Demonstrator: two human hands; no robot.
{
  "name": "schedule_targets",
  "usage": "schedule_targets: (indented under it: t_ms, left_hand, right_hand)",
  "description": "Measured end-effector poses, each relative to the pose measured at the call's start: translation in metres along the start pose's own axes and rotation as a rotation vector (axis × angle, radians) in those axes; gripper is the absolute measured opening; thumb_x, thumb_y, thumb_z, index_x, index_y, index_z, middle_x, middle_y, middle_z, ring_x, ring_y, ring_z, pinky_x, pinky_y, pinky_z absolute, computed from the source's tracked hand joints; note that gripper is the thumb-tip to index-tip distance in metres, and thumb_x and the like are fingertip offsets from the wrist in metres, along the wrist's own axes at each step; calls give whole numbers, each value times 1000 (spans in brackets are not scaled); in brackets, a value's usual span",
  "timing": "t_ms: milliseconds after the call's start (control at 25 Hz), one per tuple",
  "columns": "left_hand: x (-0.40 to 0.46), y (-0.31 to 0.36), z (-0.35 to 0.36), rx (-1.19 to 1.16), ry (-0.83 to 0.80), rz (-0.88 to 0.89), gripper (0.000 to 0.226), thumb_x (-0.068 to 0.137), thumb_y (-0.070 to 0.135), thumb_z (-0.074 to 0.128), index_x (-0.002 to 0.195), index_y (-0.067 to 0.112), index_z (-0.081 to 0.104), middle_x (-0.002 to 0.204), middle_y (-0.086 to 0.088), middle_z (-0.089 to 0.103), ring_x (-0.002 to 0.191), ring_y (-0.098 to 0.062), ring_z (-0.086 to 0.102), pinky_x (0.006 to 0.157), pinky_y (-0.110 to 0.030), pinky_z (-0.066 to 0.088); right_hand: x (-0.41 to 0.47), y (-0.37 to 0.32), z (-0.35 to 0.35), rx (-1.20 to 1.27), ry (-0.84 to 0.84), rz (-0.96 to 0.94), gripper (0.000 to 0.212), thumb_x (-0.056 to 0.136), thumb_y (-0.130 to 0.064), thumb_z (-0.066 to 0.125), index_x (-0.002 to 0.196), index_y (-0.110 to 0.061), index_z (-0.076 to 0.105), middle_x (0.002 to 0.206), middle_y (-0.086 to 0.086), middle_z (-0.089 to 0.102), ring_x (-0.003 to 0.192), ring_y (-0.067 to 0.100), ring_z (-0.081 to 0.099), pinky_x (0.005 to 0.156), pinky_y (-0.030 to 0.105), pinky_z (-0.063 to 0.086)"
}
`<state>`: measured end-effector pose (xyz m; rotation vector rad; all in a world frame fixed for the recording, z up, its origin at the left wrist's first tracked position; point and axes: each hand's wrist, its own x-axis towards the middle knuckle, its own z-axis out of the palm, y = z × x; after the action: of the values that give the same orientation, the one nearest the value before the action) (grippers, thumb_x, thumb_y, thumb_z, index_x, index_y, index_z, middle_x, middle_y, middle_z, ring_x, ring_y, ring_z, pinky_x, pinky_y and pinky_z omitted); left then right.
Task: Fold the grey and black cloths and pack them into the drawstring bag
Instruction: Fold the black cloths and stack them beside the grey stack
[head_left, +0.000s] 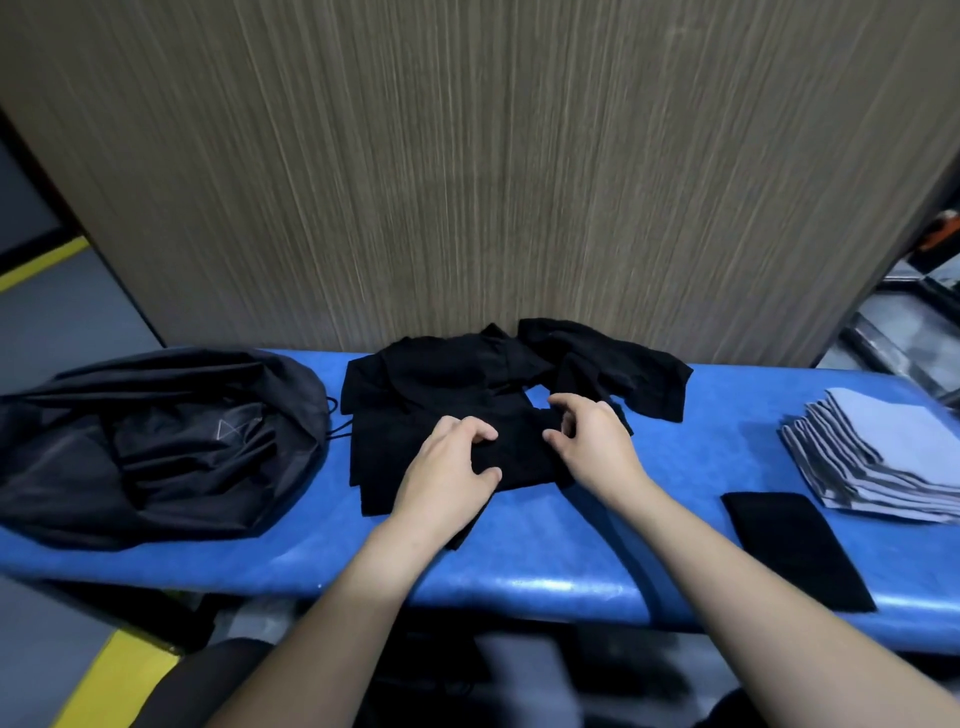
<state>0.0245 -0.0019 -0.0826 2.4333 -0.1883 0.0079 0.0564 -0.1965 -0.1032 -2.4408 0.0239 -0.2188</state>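
Gripping one black cloth (519, 447) between them, left hand (447, 467) and right hand (592, 441) should align edges before creasing flat

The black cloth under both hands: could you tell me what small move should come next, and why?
Probably lift the pinched black cloth clear of the black pile and lay it flat to fold. The left hand and right hand both pinch it, only one folded black cloth lies beside the grey stack, and the bag waits.

bare blue table (545, 540) between black pile (467, 384) and folded cloth (795, 551)
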Motion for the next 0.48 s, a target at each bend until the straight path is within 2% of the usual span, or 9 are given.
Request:
schedule_targets:
  t_ms: [120,240,360,480]
  left_hand:
    - [0,-1,-1,-27,40,13,31,89,26,70,116,33,59,115,16,50,86,-2,53,84,-24,49]
    - [1,-2,-3,-25,98,30,31,89,23,69,117,31,59,116,14,51,101,-10,51,90,-29,48]
    - [2,-2,-4,-35,147,52,44,88,24,72,129,31,56,125,12,47,118,-16,42,103,-29,40]
    - [2,3,-7,-28,218,85,66,85,33,77,143,33,46,136,11,40,128,-15,34,113,-35,32]
  right_hand:
    - [-1,-6,-2,-60,31,-51,21,91,-17,65,111,-19,67,96,-6,58,106,20,50,91,32,43]
    - [-8,-13,-10,-4,115,-182,14,87,-13,67,96,-23,63,101,-7,53,99,16,45,89,32,40]
    - [-19,-26,-25,281,111,-206,19,90,-8,60,94,-26,55,95,-13,58,92,8,53,83,26,41]
    - [-31,-41,-47,542,101,-241,19,93,1,58,97,-18,57,87,-15,61,84,3,57,79,19,43]
